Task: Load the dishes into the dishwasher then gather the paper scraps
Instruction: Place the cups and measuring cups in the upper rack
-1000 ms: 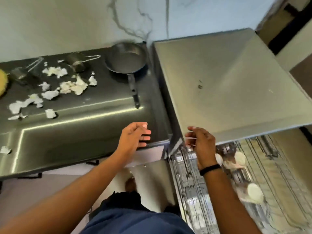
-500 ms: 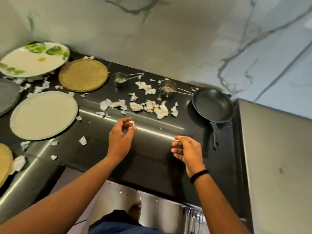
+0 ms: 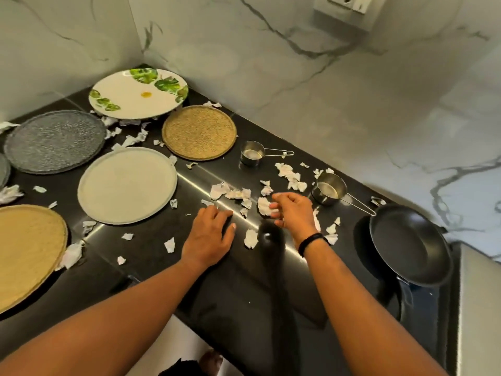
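Torn white paper scraps (image 3: 234, 193) lie scattered over the black counter (image 3: 151, 240). My left hand (image 3: 208, 236) rests palm down on the counter among them, fingers loosely spread. My right hand (image 3: 294, 213) hovers just right of it, fingertips curled and pinching a crumpled paper scrap (image 3: 263, 206). Dishes stand on the counter: a white leaf-patterned plate (image 3: 138, 93), a grey speckled plate (image 3: 54, 141), a pale plate (image 3: 127, 184), two golden woven plates (image 3: 199, 132) (image 3: 27, 253), two steel measuring cups (image 3: 252, 154) (image 3: 328, 189) and a black frying pan (image 3: 409, 242).
Marble walls close the counter at the back and left. A grey panel (image 3: 479, 308) borders the counter at the far right, beside the pan's handle. More scraps lie between the plates (image 3: 130, 139) and near the counter's front edge (image 3: 71, 255).
The view has swung from the open dishwasher rack to the left, onto the counter. Both hands have moved forward into the scraps, and the right hand now pinches one.
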Motion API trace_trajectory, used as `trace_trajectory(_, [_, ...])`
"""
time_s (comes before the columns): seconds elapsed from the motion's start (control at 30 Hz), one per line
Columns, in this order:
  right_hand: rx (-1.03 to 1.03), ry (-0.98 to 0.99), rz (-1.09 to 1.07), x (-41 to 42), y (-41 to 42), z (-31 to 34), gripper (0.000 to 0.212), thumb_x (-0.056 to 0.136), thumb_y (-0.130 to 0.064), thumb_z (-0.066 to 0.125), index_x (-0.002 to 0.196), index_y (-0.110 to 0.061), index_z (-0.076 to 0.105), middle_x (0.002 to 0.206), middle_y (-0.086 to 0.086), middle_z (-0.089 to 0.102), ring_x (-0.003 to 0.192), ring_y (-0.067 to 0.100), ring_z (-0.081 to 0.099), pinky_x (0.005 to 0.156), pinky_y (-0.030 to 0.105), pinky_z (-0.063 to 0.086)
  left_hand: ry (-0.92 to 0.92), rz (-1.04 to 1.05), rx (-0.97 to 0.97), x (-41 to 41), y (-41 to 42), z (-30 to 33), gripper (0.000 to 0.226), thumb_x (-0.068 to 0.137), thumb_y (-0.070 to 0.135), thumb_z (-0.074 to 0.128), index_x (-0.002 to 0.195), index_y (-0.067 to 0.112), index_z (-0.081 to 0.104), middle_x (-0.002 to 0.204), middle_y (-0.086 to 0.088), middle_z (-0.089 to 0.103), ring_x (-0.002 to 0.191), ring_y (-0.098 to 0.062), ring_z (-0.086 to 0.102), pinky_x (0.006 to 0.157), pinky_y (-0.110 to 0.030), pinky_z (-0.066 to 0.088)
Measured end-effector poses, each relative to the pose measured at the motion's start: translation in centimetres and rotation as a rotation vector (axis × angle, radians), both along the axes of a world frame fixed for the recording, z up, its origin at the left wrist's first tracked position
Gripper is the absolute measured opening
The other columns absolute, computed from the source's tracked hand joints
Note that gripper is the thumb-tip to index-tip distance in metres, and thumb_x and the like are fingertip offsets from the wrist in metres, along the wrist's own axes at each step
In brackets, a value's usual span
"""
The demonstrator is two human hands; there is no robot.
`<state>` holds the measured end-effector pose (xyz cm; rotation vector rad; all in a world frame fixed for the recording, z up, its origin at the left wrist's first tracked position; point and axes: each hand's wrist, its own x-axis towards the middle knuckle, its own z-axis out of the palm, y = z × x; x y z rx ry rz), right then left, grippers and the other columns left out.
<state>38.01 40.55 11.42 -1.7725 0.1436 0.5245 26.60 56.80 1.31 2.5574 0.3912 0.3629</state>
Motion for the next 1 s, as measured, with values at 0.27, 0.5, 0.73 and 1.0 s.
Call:
trace_trajectory(0.27, [-0.104,-0.133,-0.243,10.8,5.2,-1.9,0.023,0.089,-0.023,0.064,0.11,-0.026,0.056,0.107,0.011,0.069,0.08,0.026,0.071,0.06,0.036,0.062,0.031,-0.006,0.064,0.2,-0.1,-0.1,0.045,0.095,0.038,0.048,0.131,0.015,0.063,0.101,-0.004,0.05,0.093,-0.02,0.047,0.086,-0.038,0.049])
trace_trajectory(0.5, [-0.072,0.078,-0.421,15.7,6.7,-2.2,0.032,0.101,-0.027,0.056,0.127,-0.01,0.051,0.093,0.005,0.064,0.06,0.019,0.068,0.042,0.022,0.051,0.064,-0.018,0.06,0.3,0.1,-0.1,0.046,0.096,0.039,0.047,0.133,0.017,0.062,0.102,-0.001,0.049,0.095,-0.018,0.047,0.086,-0.037,0.049])
trace_trajectory(0.73, [0.066,0.218,-0.45,16.4,7.4,-2.5,0.035,0.102,-0.016,0.053,0.135,-0.004,0.052,0.093,0.014,0.067,0.08,0.025,0.072,0.057,0.032,0.062,0.044,-0.021,0.062,0.3,0.1,-0.1,0.046,0.096,0.039,0.048,0.134,0.017,0.062,0.1,0.001,0.049,0.092,-0.016,0.045,0.082,-0.037,0.048])
trace_trajectory(1.0, [0.395,0.286,-0.447,13.7,6.5,-2.5,0.022,0.107,-0.021,0.046,0.102,-0.002,0.056,0.096,0.023,0.071,0.076,0.03,0.073,0.065,0.038,0.063,0.022,-0.023,0.066,0.3,0.2,-0.4,0.044,0.097,0.04,0.048,0.133,0.019,0.062,0.099,0.004,0.048,0.09,-0.014,0.044,0.081,-0.036,0.049])
